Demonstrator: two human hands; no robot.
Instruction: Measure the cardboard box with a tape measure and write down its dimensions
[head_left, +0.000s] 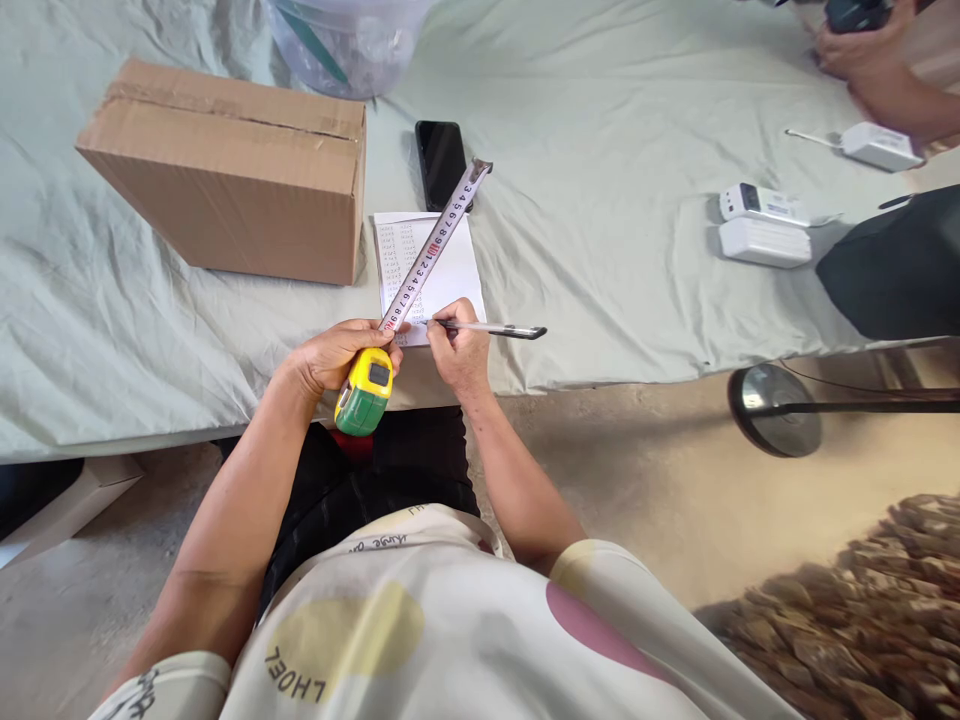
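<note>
Head view, left grip [334, 353] holding yellow-and-green tape measure [364, 395], right grip [461, 350] holding slim black-ended pen [510, 329], over white handwritten paper [456, 268].

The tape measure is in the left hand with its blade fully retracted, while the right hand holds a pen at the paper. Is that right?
Not quite: the blade is pulled out, not retracted. The head view shows it running diagonally over the paper. The tape measure is indeed in the left hand, and the right hand holds a pen there.
</note>
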